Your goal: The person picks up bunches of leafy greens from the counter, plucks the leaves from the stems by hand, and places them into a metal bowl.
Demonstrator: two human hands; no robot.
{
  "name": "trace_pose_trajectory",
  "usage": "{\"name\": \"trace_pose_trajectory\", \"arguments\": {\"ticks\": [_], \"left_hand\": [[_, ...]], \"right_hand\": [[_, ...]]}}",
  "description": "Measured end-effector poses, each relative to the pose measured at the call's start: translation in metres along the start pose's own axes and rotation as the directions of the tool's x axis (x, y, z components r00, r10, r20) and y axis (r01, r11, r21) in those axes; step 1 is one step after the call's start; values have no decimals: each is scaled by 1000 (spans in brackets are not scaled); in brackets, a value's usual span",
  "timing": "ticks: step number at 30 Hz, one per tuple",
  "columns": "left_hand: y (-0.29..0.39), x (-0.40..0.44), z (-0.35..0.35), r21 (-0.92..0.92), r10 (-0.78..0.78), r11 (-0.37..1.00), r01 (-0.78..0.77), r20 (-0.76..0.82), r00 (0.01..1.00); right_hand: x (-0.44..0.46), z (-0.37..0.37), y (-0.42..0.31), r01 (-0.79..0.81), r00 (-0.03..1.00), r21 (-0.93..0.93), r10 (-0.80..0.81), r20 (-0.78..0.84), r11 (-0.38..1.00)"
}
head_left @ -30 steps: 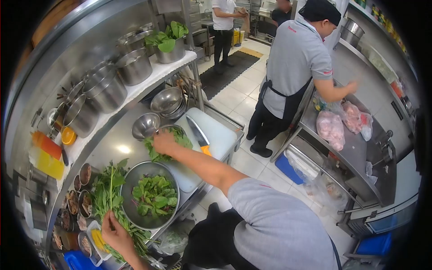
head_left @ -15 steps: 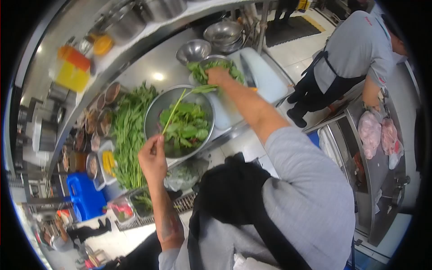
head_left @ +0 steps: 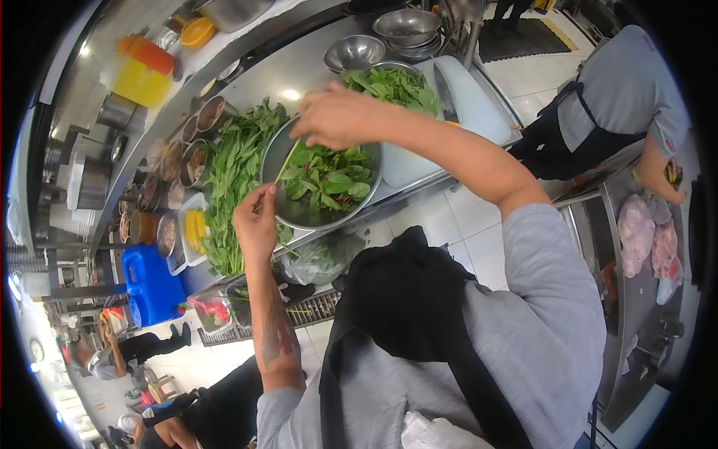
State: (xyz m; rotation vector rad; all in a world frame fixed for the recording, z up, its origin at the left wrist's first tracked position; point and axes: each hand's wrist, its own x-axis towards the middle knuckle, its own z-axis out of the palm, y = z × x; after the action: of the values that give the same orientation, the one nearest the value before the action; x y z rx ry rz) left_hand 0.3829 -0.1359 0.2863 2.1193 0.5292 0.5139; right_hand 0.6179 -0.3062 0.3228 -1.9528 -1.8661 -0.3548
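My left hand (head_left: 256, 221) pinches the lower end of a thin green stem (head_left: 287, 162) above the near-left side of a large steel bowl (head_left: 329, 221). My right hand (head_left: 336, 117), slightly blurred, has its fingers closed around the upper end of that stem, over the bowl's far rim. Loose green leaves (head_left: 325, 179) with some reddish stems lie inside the large bowl. Behind my right forearm, a smaller bowl is heaped with leaves (head_left: 396, 88). A long pile of leafy stems (head_left: 233, 179) lies left of the large bowl.
A white cutting board (head_left: 479, 112) with a knife (head_left: 446, 93) lies at the right. Behind are an empty metal bowl (head_left: 354, 54) and stacked bowls (head_left: 407, 28). Ingredient containers (head_left: 196, 165) line the left, near a blue jug (head_left: 149, 280). A co-worker (head_left: 606, 105) stands at right beside bagged meat (head_left: 636, 236).
My right hand has moved left from the smaller bowl of leaves to the stem's upper end. My left hand still holds the stem. The camera view has shifted.
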Motion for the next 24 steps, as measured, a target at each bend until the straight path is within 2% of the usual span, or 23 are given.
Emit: {"name": "trace_pose_trajectory", "arguments": {"ticks": [1,2,4,5,6,7,8,9,10,11,12,13,14,15,16,17,19,21,22,23,24], "left_hand": [[0,-1,-2,3,-3,1000,3,0,1000],[3,-1,-2,16,-18,1000,18,-11,1000],[5,-3,2,22,-32,999,32,-20,999],[7,-6,8,-32,11,999,-12,-33,999],[9,-11,16,-86,50,995,-54,-45,998],[14,-20,27,-15,58,998,-59,-45,997],[19,-31,39,52,67,997,-64,-50,997],[22,-40,52,64,72,996,-68,-60,996],[21,-46,60,79,75,995,-69,-78,994],[22,-53,57,17,-42,999,43,-57,998],[13,-63,48,18,-63,998,64,-52,997],[-2,-70,33,-69,-50,997,41,-132,990],[-16,-71,21,-168,-37,986,-2,-229,973],[-27,-75,4,-230,-78,973,18,-257,963],[-40,-88,-18,-287,-134,957,50,-280,951],[-49,-102,-38,-293,-179,953,76,-342,923],[-84,-120,-77,-334,-249,939,87,-480,841],[-140,-155,-111,-409,-340,908,91,-593,730],[-179,-177,-123,-342,-344,930,132,-690,637],[-199,-199,-129,-445,-557,829,339,-710,430],[-228,-234,-136,-460,-563,826,325,-708,427]], "right_hand": [[0,9,-9,-7,988,-59,16,152,998],[-1,17,-14,-7,988,-59,16,152,998],[-5,32,-20,4,1000,-83,-5,-13,997],[-4,36,-24,2,1000,-92,-3,-10,996],[-1,41,-29,-255,958,382,286,-26,888],[-2,45,-32,-407,842,756,531,94,513],[-5,44,-24,-415,840,748,534,97,517],[-6,41,-6,-377,752,807,658,-19,454],[-6,37,18,-315,637,861,761,-121,400],[-6,38,41,-239,493,909,849,-191,343],[-13,45,60,-156,315,947,923,-223,282],[-24,48,85,-419,322,784,882,-344,458],[-31,44,127,-625,384,508,800,-461,593],[-45,69,198,-785,514,276,832,-209,554],[-62,95,245,-846,531,-8,843,82,534],[-69,87,237,-834,545,-28,832,106,551],[-65,59,207,-859,512,71,855,78,508],[-67,76,176,-750,631,-117,758,164,650],[-70,92,168,-731,574,-216,755,318,647],[-80,114,173,-707,527,-282,749,402,649],[-75,120,175,-528,460,-360,615,640,769]]}}
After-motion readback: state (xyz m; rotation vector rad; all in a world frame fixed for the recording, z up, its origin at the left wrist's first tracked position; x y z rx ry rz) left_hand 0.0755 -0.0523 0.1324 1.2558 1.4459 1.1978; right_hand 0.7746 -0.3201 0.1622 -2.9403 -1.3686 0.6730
